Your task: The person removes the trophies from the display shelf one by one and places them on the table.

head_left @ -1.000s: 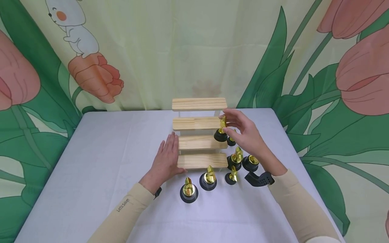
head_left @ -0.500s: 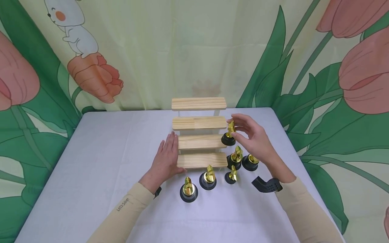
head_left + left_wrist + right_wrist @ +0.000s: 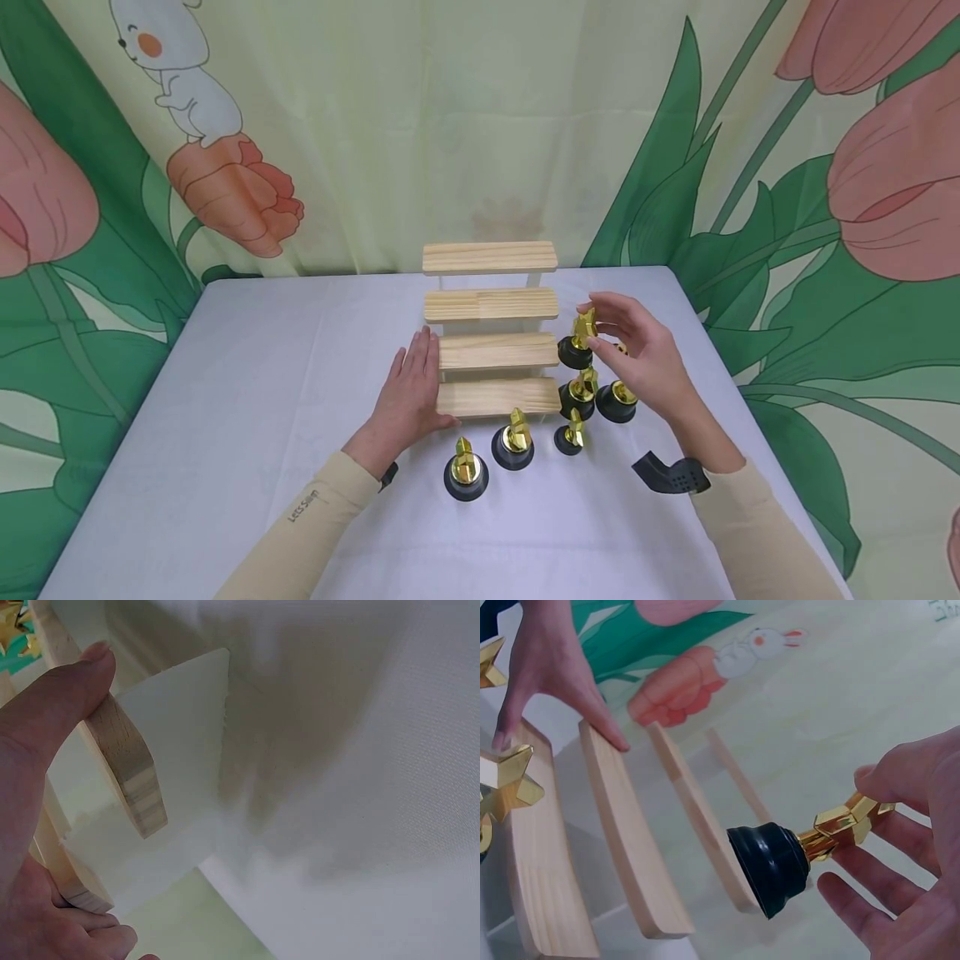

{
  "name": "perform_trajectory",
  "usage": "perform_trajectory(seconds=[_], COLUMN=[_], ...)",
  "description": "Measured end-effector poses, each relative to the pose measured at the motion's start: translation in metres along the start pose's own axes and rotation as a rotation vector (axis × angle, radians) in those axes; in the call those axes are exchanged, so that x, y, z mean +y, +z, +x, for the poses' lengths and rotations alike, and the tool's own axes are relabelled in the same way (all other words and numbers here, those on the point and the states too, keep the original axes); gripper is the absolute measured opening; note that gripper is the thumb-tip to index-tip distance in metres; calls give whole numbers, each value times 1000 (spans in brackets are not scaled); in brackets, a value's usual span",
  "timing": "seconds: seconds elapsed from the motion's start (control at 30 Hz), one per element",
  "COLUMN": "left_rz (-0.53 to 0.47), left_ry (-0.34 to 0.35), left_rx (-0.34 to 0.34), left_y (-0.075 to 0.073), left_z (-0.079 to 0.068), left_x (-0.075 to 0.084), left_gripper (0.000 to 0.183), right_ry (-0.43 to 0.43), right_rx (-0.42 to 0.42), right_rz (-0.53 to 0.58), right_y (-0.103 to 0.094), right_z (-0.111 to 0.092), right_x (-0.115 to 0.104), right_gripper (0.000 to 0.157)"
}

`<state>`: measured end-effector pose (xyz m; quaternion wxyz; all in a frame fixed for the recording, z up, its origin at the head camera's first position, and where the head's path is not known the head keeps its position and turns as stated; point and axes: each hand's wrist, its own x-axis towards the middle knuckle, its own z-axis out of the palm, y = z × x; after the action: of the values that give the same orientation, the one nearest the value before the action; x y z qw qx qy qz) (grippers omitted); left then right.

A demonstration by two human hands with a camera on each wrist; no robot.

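Note:
A gold star trophy [image 3: 576, 353] with a round black base is pinched by its star in my right hand [image 3: 640, 350], between thumb and fingers. It is just right of the wooden stepped rack [image 3: 498, 352]; the right wrist view shows the trophy's base [image 3: 771, 868] tilted beside the slats. My left hand [image 3: 408, 387] rests against the rack's left side with straight fingers, and in the left wrist view its thumb [image 3: 82, 682] touches a slat's end [image 3: 127, 761]. No trophy stands on the slats.
Several more gold trophies stand on the white tablecloth [image 3: 262, 417]: a front one [image 3: 466, 477], a second [image 3: 513, 446], a small one [image 3: 568, 440] and two at the rack's right [image 3: 618, 403]. A printed curtain [image 3: 495, 125] hangs behind the table.
My right hand has carried the trophy from over the rack's right end to the right and nearer to me, beyond the slats. The left hand has stayed where it was.

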<state>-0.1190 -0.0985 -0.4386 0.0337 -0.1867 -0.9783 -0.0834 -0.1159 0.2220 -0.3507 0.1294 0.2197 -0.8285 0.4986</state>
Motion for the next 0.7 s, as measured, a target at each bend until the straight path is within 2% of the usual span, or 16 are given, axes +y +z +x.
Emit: perform_trajectory(seconds=[0.3, 0.7], left_rz=[1, 1], left_ry=[1, -10], left_rx=[10, -12], left_y=[2, 0], left_z=[0, 0], left_x=[0, 1], left_gripper=[141, 141], right_ry=[-15, -13], right_rx=[24, 63], right_rz=[-6, -6], right_y=[-6, -13], right_z=[-10, -29], right_x=[0, 1], right_gripper=[57, 59])
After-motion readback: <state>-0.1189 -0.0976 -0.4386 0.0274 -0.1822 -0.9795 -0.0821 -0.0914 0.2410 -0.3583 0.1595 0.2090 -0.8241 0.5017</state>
